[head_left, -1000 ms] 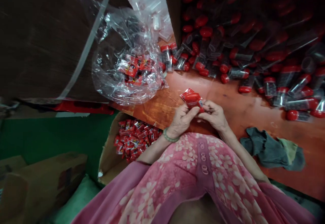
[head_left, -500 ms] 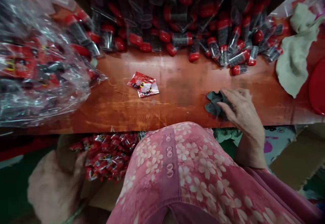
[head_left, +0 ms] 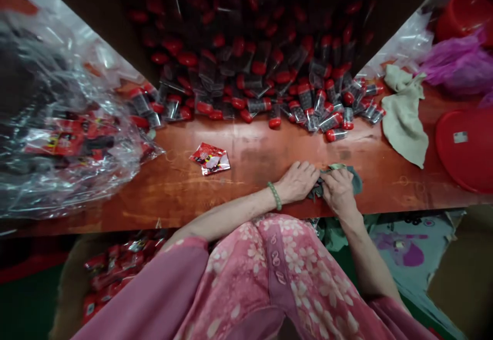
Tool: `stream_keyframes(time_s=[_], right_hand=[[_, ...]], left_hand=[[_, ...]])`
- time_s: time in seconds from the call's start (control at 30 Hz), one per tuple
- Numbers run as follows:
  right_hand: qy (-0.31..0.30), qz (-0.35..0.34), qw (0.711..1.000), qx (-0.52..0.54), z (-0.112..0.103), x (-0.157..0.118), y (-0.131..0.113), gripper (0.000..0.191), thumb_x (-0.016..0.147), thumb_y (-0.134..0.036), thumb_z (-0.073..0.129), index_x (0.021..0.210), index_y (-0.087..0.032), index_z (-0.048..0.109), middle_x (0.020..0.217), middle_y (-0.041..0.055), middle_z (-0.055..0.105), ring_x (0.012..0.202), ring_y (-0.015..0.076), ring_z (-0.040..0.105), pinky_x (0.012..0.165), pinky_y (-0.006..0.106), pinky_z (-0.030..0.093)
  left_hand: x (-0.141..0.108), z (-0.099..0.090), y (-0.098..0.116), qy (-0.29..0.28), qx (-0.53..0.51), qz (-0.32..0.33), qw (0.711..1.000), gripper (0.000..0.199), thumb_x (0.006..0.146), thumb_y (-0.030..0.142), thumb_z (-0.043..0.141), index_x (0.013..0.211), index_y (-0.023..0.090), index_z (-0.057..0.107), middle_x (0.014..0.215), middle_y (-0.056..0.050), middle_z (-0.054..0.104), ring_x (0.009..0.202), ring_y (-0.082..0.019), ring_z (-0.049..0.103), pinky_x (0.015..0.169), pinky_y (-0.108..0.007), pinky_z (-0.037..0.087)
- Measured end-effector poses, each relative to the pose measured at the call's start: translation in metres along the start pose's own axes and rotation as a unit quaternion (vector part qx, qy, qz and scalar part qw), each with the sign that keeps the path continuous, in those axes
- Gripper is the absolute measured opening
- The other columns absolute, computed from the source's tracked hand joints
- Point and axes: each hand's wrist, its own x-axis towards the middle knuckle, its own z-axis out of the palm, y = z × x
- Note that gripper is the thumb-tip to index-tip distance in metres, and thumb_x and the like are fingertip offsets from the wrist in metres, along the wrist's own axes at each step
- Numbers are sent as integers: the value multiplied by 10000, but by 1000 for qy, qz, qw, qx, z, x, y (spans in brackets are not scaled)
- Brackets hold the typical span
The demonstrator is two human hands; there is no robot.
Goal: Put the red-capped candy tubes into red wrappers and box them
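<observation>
My left hand (head_left: 297,182) and my right hand (head_left: 339,191) are close together at the table's near edge, both gripping a crumpled dark green cloth (head_left: 348,181). A bit of paler green fabric shows at its top. A jade-green bangle (head_left: 275,196) circles my left wrist. To the left of my hands, a torn red foil sachet (head_left: 210,158) lies flat on the orange-red wooden table (head_left: 246,196), touching neither hand.
Several clear tubes with red caps (head_left: 304,98) lie heaped at the back. A clear plastic bag of red sachets (head_left: 73,142) sits left, above a sachet-filled cardboard box (head_left: 103,273). At right are a pale cloth (head_left: 404,116), a red round lid (head_left: 466,147) and purple plastic (head_left: 458,62).
My left hand has come up from beside the box to the cloth, joining my right hand. The view has swung, and the red sachet remains on the table, no longer held as it was earlier.
</observation>
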Motion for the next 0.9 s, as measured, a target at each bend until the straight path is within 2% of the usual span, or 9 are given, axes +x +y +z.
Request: stream_keyframes(time_s=[0.17,0.37,0.43,0.5,0.6,0.7,0.77,0.83,0.9], right_hand=[[41,-30,999,5,2,4,13,266,969,-196,500,978,-192,766,820,97,672,895,274,550,838,425,399],[-107,-48,986,119,-29,24,38,202,943,-291,591,1019,-225,766,973,101,727,930,273,615,841,434,460],[-148,-48,963,218,-46,42,48,220,921,-363,651,1040,-216,761,987,95,748,939,259,651,856,414,494],[-114,0,953,280,-59,68,55,243,926,-394,649,973,-188,770,936,97,761,853,232,661,789,375,492],[-36,106,974,199,-67,118,56,277,912,-380,672,942,-126,779,803,116,737,705,178,600,689,332,429],[-20,139,989,56,-59,164,44,540,959,-500,607,1287,-78,676,992,206,754,875,224,664,762,359,417],[-28,149,988,8,-52,184,33,697,978,-598,522,1371,-26,588,1161,291,705,1052,294,670,803,392,399],[-39,164,986,-18,-45,196,26,773,962,-638,516,1357,24,560,1241,344,649,1142,336,645,811,405,387],[-45,160,984,-60,-39,203,26,803,942,-645,544,1309,69,562,1213,368,636,1114,333,649,777,398,392]], left_hand=[[9,20,-11,14,-39,-2,999,305,978,187,411,1094,85,674,911,-172,706,865,-272,673,775,-403,490],[16,29,-18,185,-190,-3,964,413,987,503,511,755,200,668,667,-68,622,638,-207,609,647,-337,464],[4,20,-22,205,-201,-16,958,429,1004,496,466,730,227,655,681,-66,626,652,-207,598,654,-339,459],[-19,6,-32,225,-222,-37,948,394,1010,436,449,745,239,665,674,-59,631,656,-204,585,675,-347,453],[-70,-18,-54,251,-209,-107,939,340,997,390,480,797,222,697,677,-55,657,661,-189,586,722,-352,462],[-126,-37,-74,277,-106,-223,929,331,987,439,523,921,184,724,807,-94,732,797,-220,668,817,-380,514],[-154,-45,-84,267,-40,-292,918,388,986,453,531,1150,143,697,1111,-170,748,1098,-292,683,1000,-464,508],[-174,-46,-90,222,-1,-345,912,529,989,445,526,1388,100,562,1457,-244,575,1400,-361,520,1165,-559,401],[-185,-44,-96,162,6,-375,913,652,985,442,531,1508,69,418,1616,-281,364,1523,-404,356,1219,-610,326]])
